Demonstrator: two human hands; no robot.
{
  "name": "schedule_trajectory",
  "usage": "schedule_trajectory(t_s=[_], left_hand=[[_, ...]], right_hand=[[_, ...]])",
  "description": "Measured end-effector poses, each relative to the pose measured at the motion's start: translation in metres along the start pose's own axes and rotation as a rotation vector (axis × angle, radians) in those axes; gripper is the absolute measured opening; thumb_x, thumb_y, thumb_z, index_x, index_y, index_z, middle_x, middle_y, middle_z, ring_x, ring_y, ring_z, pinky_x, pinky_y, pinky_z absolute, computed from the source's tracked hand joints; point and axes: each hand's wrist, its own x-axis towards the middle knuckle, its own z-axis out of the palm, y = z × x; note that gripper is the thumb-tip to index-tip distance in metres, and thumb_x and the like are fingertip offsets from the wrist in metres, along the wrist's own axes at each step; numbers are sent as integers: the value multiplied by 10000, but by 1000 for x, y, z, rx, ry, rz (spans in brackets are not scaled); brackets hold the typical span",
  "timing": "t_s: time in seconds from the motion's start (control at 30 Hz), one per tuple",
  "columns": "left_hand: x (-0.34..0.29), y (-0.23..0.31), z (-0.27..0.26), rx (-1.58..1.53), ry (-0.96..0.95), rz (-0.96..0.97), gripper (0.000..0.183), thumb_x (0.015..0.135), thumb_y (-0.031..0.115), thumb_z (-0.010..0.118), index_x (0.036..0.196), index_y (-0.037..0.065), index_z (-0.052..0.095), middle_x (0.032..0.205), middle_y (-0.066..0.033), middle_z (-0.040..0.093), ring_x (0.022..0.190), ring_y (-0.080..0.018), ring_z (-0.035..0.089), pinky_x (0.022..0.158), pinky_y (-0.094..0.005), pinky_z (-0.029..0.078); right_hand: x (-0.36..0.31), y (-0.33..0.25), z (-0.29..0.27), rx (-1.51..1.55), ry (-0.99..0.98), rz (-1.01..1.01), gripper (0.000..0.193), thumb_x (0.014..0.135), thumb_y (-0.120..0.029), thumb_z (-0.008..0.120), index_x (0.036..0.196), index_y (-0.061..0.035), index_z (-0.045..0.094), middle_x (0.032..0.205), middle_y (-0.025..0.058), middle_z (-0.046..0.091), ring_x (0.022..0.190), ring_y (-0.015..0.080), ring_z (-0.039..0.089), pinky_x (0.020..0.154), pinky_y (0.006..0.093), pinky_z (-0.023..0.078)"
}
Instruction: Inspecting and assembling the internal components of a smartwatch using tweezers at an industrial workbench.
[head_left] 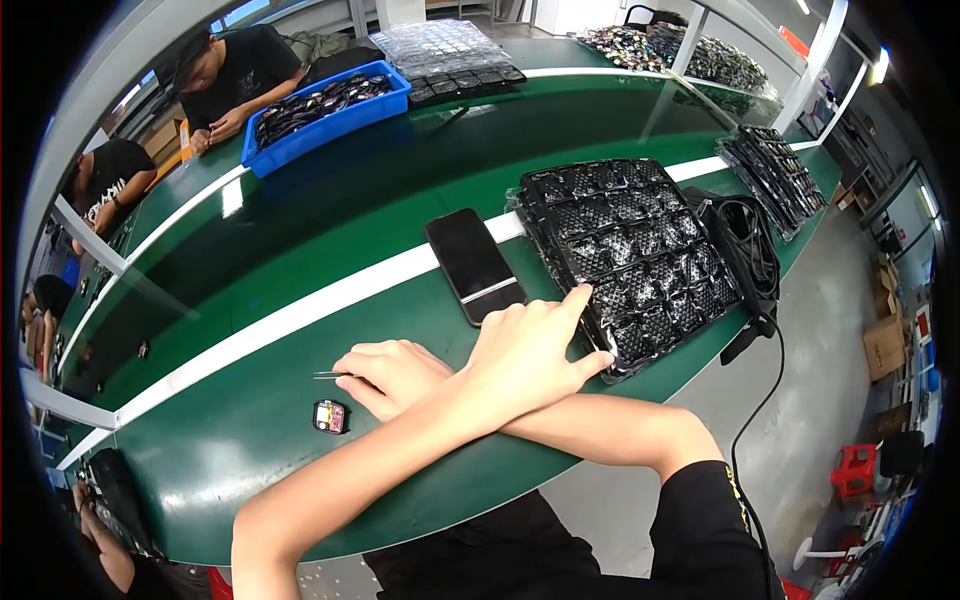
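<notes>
My forearms cross, the left one over the right. My left hand (530,350) reaches to the right, its thumb and index finger spread apart and touching the near left edge of a stack of black plastic trays (630,250). Under the left forearm my right hand (395,372) rests low over the green table, closed on thin metal tweezers (328,376) that point left. Just below the tweezers lies a small square electronic module (330,417) with a black case and exposed circuitry. A black smartphone (470,262) lies beyond my hands, beside the trays.
A black bag with a coiled cable (748,240) sits right of the trays; its cord hangs off the table. More trays (770,175) lie farther right. Across the table stands a blue bin (330,132) of dark parts, near a co-worker (240,80). A white strip (310,287) crosses the table.
</notes>
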Motion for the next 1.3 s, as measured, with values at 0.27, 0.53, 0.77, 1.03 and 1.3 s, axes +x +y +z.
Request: schedule_trajectory(t_s=[0.27,0.53,0.77,1.03,1.3], left_hand=[[-37,20,-5,67,106,218,656,994,402,812,1475,8,601,1026,-198,772,814,-415,781,649,-486,606],[-187,-43,-63,197,414,288,298,808,175,951,1035,42,812,892,-35,723,617,-205,670,594,-325,566],[-234,-137,-123,117,264,-204,599,795,294,978,1325,97,778,1256,-83,698,1146,-256,677,997,-443,518],[-239,-151,-114,84,165,-105,545,854,309,976,1344,159,792,1184,4,695,1058,-204,658,920,-364,427],[-239,-159,-108,-8,207,-179,592,800,286,1007,1321,84,813,946,-38,698,873,-202,629,853,-355,400]], right_hand=[[-5,3,1,45,79,-41,177,1079,-140,731,1167,8,775,950,182,754,794,381,732,693,466,562],[5,-7,-10,260,50,187,212,1086,-86,754,1220,66,815,825,106,759,687,72,559,586,312,452],[5,-10,-13,221,43,234,226,1095,-74,739,1259,68,804,864,75,746,674,57,598,579,283,450],[4,-19,-12,346,54,313,191,1084,-49,762,1240,33,835,855,69,765,657,86,701,556,252,524],[-4,-24,-11,317,12,334,115,991,5,809,1088,35,862,751,53,736,593,64,642,508,260,454]])
